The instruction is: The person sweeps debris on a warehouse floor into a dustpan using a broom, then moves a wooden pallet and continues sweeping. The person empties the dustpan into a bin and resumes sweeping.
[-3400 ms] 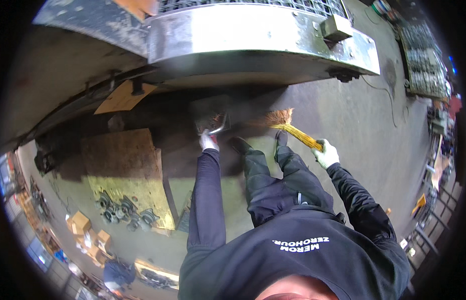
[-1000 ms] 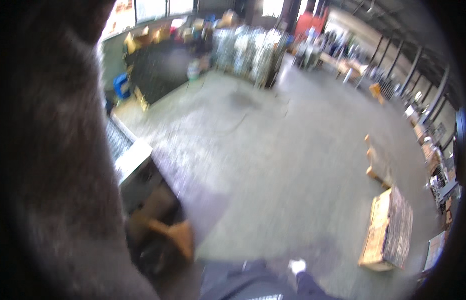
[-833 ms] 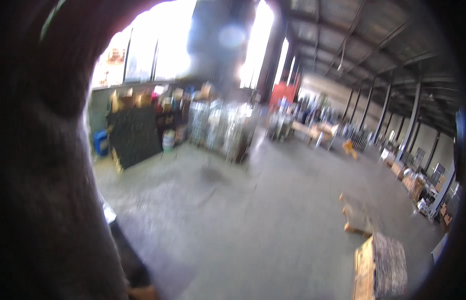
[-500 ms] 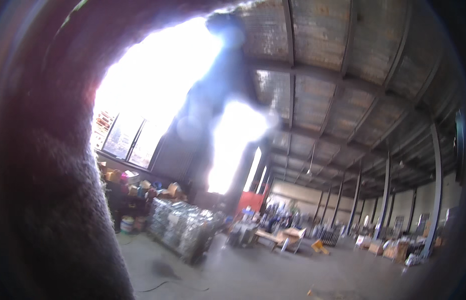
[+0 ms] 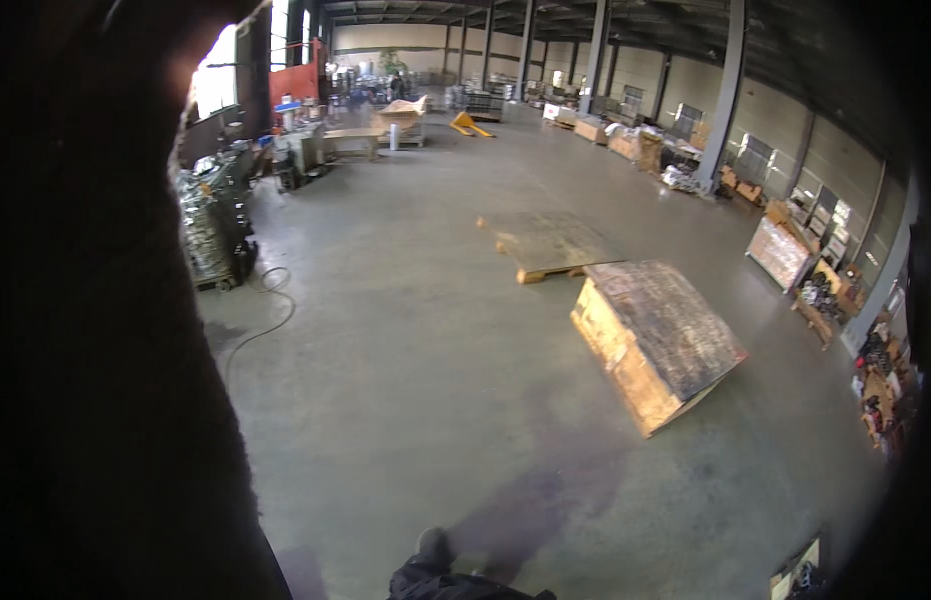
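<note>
Neither my left hand nor my right hand can be made out. A dark, fuzzy-edged shape (image 5: 95,350), very close to the camera, fills the left side; what it is cannot be told. At the lower edge, my dark-clothed leg (image 5: 430,580) shows with the tip of a shoe (image 5: 435,543). Ahead to the right, a large wooden box (image 5: 670,325) with a worn, dark top rests on the grey floor. Just beyond it lies a low wooden pallet (image 5: 550,240) topped by a flat board.
Wrapped goods (image 5: 210,225) and a thin hose (image 5: 275,318) are at the left. A yellow pallet jack (image 5: 472,125) stands far back near a wooden bench (image 5: 353,140). Grey columns (image 5: 725,100) and boxed stock (image 5: 780,245) line the right side.
The view has swung downward and right, from roof and bright windows to the floor. The wooden box, the pallet and my leg have come into view. The shape at left looks darker.
</note>
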Tool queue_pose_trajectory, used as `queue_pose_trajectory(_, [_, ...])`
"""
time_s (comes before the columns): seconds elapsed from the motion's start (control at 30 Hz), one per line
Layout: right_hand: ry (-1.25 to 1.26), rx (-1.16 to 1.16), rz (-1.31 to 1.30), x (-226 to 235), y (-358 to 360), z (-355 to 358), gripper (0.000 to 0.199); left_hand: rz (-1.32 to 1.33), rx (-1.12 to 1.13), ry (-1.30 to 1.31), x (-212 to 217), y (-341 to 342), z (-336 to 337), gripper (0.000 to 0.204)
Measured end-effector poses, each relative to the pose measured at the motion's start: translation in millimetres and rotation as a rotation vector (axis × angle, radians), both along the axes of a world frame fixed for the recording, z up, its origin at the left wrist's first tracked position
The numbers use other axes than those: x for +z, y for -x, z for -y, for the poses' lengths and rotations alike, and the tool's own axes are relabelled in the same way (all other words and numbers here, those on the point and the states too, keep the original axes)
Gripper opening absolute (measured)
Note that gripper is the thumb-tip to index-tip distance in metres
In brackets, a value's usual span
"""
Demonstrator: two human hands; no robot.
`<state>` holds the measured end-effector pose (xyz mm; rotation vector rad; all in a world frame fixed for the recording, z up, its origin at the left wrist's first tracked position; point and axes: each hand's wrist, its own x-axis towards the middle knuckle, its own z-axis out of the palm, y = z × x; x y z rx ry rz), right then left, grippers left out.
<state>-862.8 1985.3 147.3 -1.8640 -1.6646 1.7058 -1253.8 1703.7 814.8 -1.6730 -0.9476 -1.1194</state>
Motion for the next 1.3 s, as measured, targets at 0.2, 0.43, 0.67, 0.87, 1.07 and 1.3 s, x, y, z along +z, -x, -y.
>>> queue_pose_trajectory(0.2, [0.073, -0.478, -0.007, 4.9, -62.3, 20.8, 0.034, 0.063, -0.321, -0.066, 13.4, 75.2, -146.1, 0.061])
queue_pose_trajectory(0.43, [0.019, -0.929, -0.673, 88.9, 41.6, -34.0, 0.032, 0.740, -0.503, 0.639, -122.5, 101.8, -355.2, 0.054])
queue_pose_trajectory(0.67, [-0.180, -0.698, -1.142, 207.8, 82.2, -173.3, 0.053, 2.320, -1.670, 1.651, -350.3, -52.1, -489.8, 0.061])
queue_pose_trajectory(0.87, [-0.087, -0.714, -1.012, 207.1, 85.2, -293.3, 0.064, 2.478, -1.878, 1.615, -379.3, -133.4, -569.9, 0.069])
queue_pose_trajectory(1.07, [-0.626, -0.526, -0.137, 205.3, 81.2, -405.8, 0.050, 2.453, -1.576, 1.488, -385.6, -201.9, -652.4, 0.057])
queue_pose_trajectory(1.3, [-0.722, -0.581, -0.030, 197.5, 50.1, -502.1, 0.047, 1.802, -1.406, 1.605, -397.6, -235.4, -758.6, 0.037])
